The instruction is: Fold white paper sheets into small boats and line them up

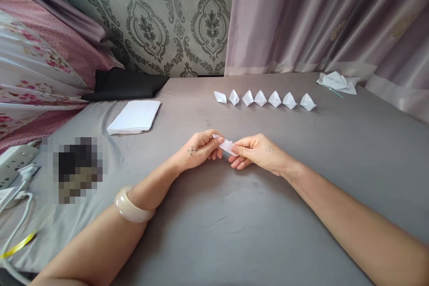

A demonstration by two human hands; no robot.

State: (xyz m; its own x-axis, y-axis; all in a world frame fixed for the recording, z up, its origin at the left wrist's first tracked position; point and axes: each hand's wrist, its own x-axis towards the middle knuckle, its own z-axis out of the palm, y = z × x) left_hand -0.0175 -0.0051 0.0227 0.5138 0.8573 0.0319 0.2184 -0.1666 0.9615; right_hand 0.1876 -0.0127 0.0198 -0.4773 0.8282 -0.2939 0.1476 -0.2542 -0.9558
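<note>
A small folded piece of white paper [227, 145] is held between my two hands above the grey cloth. My left hand [203, 145] pinches its left end between thumb and fingers. At the paper's right end, my right hand [253, 149] grips it the same way, thumb on top. Beyond my hands stands a row of several folded paper boats [260, 98]. To the left lies a stack of white paper sheets [134, 116]. The undersides of the fingers are partly hidden.
A grey cloth [214, 232] covers the surface. At far left are a power strip [15, 163] with white cables and a yellow strip [19, 245]. Black fabric [127, 84] lies at the back left, crumpled white paper [338, 82] at the back right. Curtains hang on both sides.
</note>
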